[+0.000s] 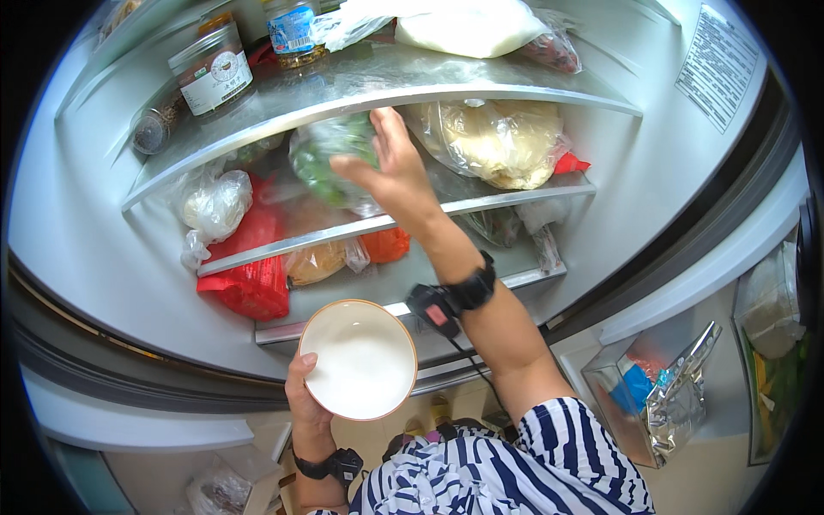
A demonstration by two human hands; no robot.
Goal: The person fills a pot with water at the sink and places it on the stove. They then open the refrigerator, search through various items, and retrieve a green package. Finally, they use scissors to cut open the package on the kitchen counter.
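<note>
My left hand (308, 386) grips a round bowl (359, 360) with a brown rim, the thumb over its edge. The bowl's inside looks plain white. Inside the open refrigerator, my right hand (393, 164) reaches in under the upper glass shelf. It is at a clear plastic bag of green vegetables (328, 158), thumb and fingers spread against its right side. Both bag and hand are motion-blurred, so a firm hold cannot be made out. Right of that hand, a clear bag with a pale yellowish food (502, 138) sits on the same shelf.
Jars (219, 77) and a white bag (470, 29) stand on the upper shelf (386, 96). A red bag (251, 283) hangs over the left of the middle shelf's edge (309, 241). An orange bag (385, 246) lies lower. Door bins (644, 412) hold packets at right.
</note>
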